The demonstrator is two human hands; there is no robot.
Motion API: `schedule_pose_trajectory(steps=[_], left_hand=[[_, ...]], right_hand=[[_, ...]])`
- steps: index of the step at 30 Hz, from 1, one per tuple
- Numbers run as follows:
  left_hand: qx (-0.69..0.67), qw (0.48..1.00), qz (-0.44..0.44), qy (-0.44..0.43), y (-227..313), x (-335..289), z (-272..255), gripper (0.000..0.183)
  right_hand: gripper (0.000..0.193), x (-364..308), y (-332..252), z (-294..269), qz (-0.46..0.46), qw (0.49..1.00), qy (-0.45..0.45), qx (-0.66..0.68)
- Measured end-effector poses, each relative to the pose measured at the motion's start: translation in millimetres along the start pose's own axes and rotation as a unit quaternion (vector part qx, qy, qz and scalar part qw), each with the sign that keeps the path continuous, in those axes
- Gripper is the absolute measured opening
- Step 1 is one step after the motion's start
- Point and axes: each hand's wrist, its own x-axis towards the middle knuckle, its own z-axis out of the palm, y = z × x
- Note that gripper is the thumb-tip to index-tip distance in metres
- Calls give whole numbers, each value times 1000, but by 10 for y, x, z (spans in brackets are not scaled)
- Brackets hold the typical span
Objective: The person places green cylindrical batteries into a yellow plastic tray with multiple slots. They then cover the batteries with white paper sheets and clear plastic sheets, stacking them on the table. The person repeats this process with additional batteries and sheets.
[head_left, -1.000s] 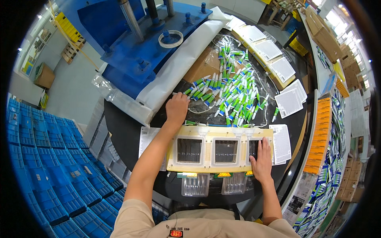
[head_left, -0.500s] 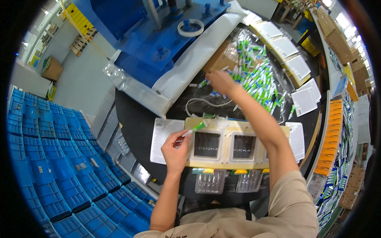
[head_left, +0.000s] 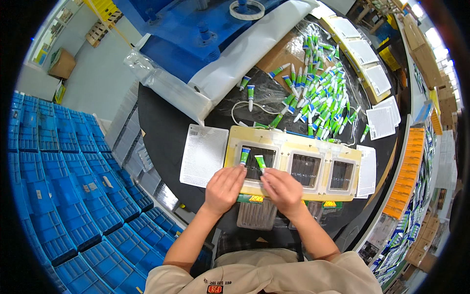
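Observation:
My left hand (head_left: 225, 191) pinches the lower end of a small green, blue and white tube (head_left: 244, 156) over the left window of a cream-coloured fixture (head_left: 235, 138). Close by, my right hand (head_left: 284, 190) is closed on the end of a second green and white tube (head_left: 260, 161), which leans over the same window. Both tubes point away from me, their nozzle ends hidden by my fingers. Clear plastic trays sit in the fixture's windows. Beneath its near edge hang clear blister packs (head_left: 256, 215) with green and yellow card tops.
Beyond the fixture lies a heap of similar tubes (head_left: 323, 98), with a few loose ones. A white printed card (head_left: 203, 156) is at the fixture's left. A blue press (head_left: 181, 54) stands at the far left, blue crates (head_left: 68, 191) to the left, an orange rack (head_left: 404, 171) at the right.
My right hand has come back from the tube heap to the fixture, now holding a tube. My left hand has moved slightly right, its tube now over the left window.

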Motion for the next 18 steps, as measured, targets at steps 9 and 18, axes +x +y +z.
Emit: schedule_pose_trajectory(steps=[9, 18], left_hand=[[-54, 997, -27, 39, -38, 88, -89, 34], [-67, 994, 81, -26, -129, 114, -43, 27]], right_hand=[[25, -59, -66, 163, -30, 998, -50, -23], [24, 74, -90, 228, 1, 996, -87, 28]])
